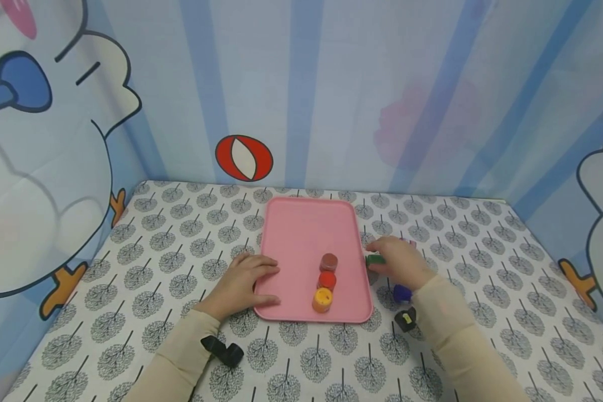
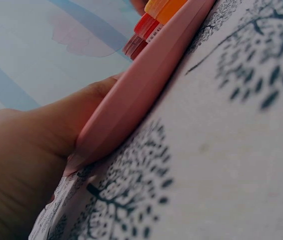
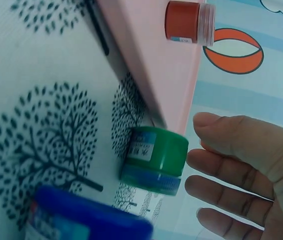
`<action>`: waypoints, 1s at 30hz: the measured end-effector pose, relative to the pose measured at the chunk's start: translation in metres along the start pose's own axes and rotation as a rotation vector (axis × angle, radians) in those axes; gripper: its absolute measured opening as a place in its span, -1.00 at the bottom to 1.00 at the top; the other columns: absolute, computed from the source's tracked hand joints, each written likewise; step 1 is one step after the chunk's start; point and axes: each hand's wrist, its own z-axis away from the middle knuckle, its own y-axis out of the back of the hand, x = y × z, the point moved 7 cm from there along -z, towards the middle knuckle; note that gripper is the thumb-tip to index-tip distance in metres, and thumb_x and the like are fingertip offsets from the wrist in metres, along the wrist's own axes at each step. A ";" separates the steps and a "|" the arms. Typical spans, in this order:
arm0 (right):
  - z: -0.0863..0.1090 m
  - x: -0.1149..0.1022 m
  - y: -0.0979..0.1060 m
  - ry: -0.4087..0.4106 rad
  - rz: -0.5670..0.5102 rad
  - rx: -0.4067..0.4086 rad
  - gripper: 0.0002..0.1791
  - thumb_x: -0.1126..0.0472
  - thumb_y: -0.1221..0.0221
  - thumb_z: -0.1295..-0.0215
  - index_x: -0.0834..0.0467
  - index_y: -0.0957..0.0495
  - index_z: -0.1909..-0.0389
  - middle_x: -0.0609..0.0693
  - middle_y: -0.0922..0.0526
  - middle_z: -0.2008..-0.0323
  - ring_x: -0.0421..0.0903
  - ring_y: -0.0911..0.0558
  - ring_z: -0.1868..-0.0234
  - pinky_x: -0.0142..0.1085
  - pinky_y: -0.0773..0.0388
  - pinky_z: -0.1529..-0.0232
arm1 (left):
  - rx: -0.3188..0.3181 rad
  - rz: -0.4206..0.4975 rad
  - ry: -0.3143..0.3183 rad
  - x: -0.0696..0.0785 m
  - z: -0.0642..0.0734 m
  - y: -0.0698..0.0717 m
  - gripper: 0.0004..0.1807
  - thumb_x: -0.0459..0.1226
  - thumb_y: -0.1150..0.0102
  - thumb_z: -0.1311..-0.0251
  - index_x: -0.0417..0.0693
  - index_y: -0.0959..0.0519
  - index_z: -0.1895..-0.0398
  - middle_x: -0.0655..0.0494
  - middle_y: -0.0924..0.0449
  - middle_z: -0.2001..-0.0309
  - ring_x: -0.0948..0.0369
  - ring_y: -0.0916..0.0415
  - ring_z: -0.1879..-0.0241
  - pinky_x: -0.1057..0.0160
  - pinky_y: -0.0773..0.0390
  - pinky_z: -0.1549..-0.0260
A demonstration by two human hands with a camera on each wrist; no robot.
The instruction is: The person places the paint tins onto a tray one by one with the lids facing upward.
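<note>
A pink tray [image 1: 306, 229] lies on the patterned cloth. On it, brown [image 1: 329, 262], red [image 1: 326, 280] and yellow [image 1: 322, 300] small paint jars stand in a row near its right side. My left hand [image 1: 243, 283] rests over the tray's left rim, thumb and fingers spread apart; in the left wrist view the thumb [image 2: 94, 95] lies along the rim. Just outside the right rim, my right hand [image 1: 401, 261] is at a green paint jar [image 3: 156, 155]. Its fingers are extended beside that jar, fingertips close to it. A blue-purple jar [image 1: 402, 293] sits nearer me, by the right wrist.
Beyond the right hand a small pink item [image 1: 409, 243] shows, mostly hidden. Black wrist cameras [image 1: 223, 352] are strapped to both wrists. A printed curtain [image 1: 306, 111] rises behind the table's far edge.
</note>
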 end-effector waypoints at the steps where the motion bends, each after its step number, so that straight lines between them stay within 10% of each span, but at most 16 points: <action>1: 0.000 0.001 0.000 0.001 0.003 0.001 -0.57 0.19 -0.34 -0.11 0.24 -0.57 -0.01 0.18 -0.67 0.02 0.13 -0.63 -0.02 0.04 -0.56 -0.12 | -0.001 0.001 0.001 0.000 0.000 0.000 -0.25 0.19 -0.38 0.13 -0.03 -0.56 -0.12 0.09 -0.52 -0.22 0.09 -0.37 -0.29 -0.10 -0.07 -0.45; 30: 0.008 0.029 -0.007 -0.056 -0.012 -0.015 -0.61 0.21 -0.36 -0.06 0.24 -0.60 0.07 0.13 -0.67 0.18 0.11 -0.63 0.13 0.06 -0.58 0.00 | 0.004 0.001 -0.002 0.000 0.001 0.001 -0.25 0.18 -0.38 0.13 -0.03 -0.56 -0.12 0.09 -0.52 -0.22 0.10 -0.37 -0.29 -0.09 -0.08 -0.44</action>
